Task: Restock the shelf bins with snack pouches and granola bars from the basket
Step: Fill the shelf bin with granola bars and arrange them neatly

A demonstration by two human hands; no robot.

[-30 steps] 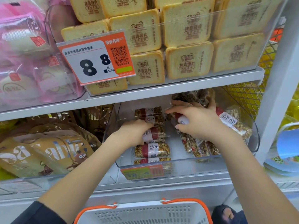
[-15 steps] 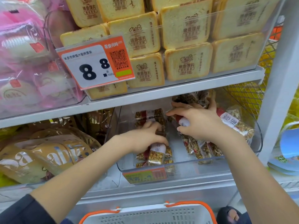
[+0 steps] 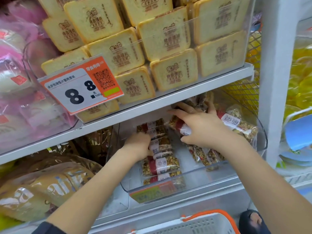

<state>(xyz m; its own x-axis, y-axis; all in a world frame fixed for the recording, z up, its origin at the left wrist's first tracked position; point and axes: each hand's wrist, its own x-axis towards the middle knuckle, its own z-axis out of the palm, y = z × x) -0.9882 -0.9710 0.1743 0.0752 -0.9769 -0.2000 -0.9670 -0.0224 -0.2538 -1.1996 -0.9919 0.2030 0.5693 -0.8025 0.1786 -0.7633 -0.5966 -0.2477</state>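
Near the middle of the head view, both hands reach into a clear plastic bin [image 3: 211, 181] on the lower shelf. At the left part of this bin, a column of granola bars [image 3: 160, 164] in clear wrappers with white and red labels runs from the front wall toward the back. The left hand [image 3: 138, 146] is beside this column, at its left edge, and touches the bars in the middle of it; its fingers go behind the wrappers, so I cannot tell if they grip a bar or only press it. A little higher and to the right, the right hand [image 3: 200, 130] lies on a loose pile of bars [image 3: 236, 125]. Its fingers are spread and almost straight, they press on the pile and do not close around any bar. More bars of this pile show under the right wrist, against the front wall of the bin.

At the bottom edge of the frame, slightly right, stands the white basket [image 3: 202, 223] with an orange rim. In the upper part, a shelf carries bread-shaped packs [image 3: 165, 39] behind a clear wall, and an orange and white price tag [image 3: 81, 88] with the figures 8 8 hangs at its front. At the lower left lie brown snack pouches [image 3: 50, 188], and pink packs [image 3: 20, 65] fill the upper left.
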